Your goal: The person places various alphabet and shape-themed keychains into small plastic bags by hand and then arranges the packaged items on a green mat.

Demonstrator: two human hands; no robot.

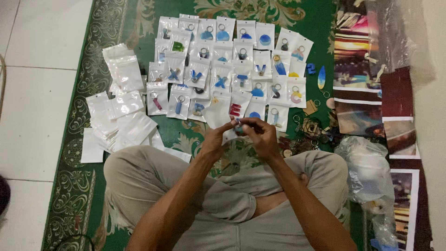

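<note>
I sit cross-legged on a green patterned carpet (107, 37). My left hand (214, 139) pinches a small clear plastic pouch (218, 116) by its lower edge. My right hand (261, 137) meets it at the pouch mouth and holds a small keychain charm (238, 124), mostly hidden by the fingers. Just beyond my hands lie rows of packed keychain pouches (223, 60), each holding a coloured charm with a ring.
Stacks of empty white pouches (121, 109) lie at the left. A heap of loose keychains (311, 132) lies right of my hands, with a crumpled clear plastic bag (367, 167) and printed picture sheets (360, 69) further right. White floor tiles (32, 93) border the carpet.
</note>
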